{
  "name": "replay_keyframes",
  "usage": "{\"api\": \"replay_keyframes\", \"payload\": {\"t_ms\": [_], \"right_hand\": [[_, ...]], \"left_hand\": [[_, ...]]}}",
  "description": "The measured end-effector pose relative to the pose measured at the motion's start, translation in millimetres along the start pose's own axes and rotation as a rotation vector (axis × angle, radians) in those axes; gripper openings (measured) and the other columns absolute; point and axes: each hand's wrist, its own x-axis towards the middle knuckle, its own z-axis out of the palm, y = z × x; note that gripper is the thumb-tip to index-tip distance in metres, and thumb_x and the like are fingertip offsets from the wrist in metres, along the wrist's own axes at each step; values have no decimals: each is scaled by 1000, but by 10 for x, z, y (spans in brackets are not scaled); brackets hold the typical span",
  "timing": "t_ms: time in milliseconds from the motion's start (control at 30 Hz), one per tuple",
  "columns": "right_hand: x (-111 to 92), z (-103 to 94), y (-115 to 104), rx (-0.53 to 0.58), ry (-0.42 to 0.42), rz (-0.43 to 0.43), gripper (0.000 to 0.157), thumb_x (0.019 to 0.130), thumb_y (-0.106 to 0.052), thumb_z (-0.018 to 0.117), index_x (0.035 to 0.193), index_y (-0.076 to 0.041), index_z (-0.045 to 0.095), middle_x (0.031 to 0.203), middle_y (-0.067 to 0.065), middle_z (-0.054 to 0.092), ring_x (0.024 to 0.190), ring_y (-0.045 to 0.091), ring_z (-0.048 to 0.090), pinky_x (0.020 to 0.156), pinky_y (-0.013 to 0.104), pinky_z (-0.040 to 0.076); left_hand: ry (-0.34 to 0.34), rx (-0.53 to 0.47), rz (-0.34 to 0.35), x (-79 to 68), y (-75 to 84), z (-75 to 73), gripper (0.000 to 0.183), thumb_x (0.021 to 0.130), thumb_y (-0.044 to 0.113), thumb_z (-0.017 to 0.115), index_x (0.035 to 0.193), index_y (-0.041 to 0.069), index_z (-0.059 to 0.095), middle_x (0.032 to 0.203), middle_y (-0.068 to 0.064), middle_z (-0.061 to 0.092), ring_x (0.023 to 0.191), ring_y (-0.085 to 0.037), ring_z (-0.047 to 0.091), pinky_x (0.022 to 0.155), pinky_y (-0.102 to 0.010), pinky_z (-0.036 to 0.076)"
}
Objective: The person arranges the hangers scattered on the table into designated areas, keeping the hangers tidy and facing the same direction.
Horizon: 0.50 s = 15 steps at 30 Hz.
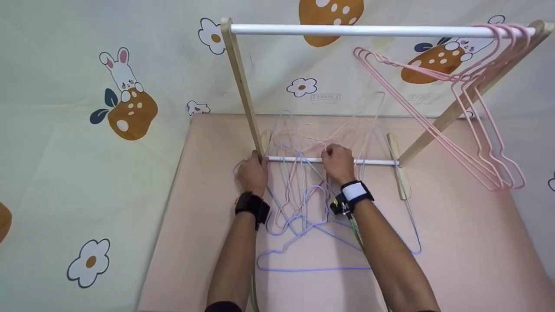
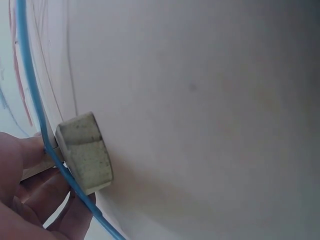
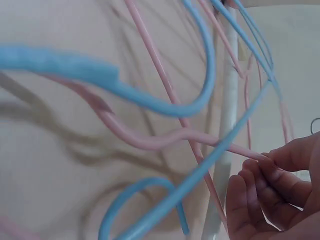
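Nearest lies a blue hanger [image 1: 321, 269], flat on the pink surface [image 1: 190, 242] between the two forearms, each with a dark strap at the wrist. Just beyond it, more blue and pink hangers overlap in a tangle around the rack's lower white bar [image 1: 381, 162]; which wire belongs to which is hard to tell. The left hand [image 1: 253, 174] is at the foot of the rack's left wooden post [image 1: 244, 86], its fingers curled round the wood, with a blue wire passing close across them in the left wrist view. The right hand [image 1: 340, 162] is over the lower bar, thumb and fingers pinching the wire of a pink hanger [image 3: 165, 139], which crosses other pink and blue wires. To the right, a wooden foot [image 1: 403, 184] of the rack rests on the surface. Higher up, three pink hangers [image 1: 455, 78] hang by their hooks from the right end of the upper white bar [image 1: 347, 30]. Behind everything stands a pale wall covering [image 1: 43, 164] printed with rabbits and flowers
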Motion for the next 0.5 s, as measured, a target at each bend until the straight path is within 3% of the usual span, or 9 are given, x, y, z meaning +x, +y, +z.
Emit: {"api": "replay_keyframes", "payload": {"t_ms": [67,133,267,300,500], "right_hand": [[-44,-145,-79,36,-12,-2,22,99,-19,64,89,-2,74,83,12,73,76,36,68,70,52,55],[-65,-262,-173,36,-42,24,25,103,-18,60,94,1,75,87,13,76,79,37,72,73,54,56],[-85,-431,-272,29,-96,41,26,107,-15,57,97,0,76,89,10,80,78,30,77,72,43,56],[-109,-518,-400,11,-110,50,23,106,-11,58,98,3,75,91,13,80,78,32,78,72,43,55],[-164,-681,-423,39,-106,30,21,108,-9,58,100,2,74,95,15,80,70,27,79,59,23,46]], "left_hand": [[11,13,9,11,-39,36,24,104,28,77,103,6,69,84,-16,74,79,-42,74,68,-58,55],[-1,1,-2,-8,-6,-20,23,104,28,77,104,5,70,86,-17,75,81,-44,74,70,-59,56],[-26,5,-24,-42,55,-114,24,106,28,76,106,4,71,89,-18,76,84,-44,75,73,-59,57],[-36,6,-30,-48,77,-140,25,106,27,75,108,3,72,90,-19,77,85,-45,75,75,-59,57],[-46,-6,-16,-57,127,-176,25,107,26,75,114,2,73,92,-18,77,86,-44,76,73,-58,58]]}}
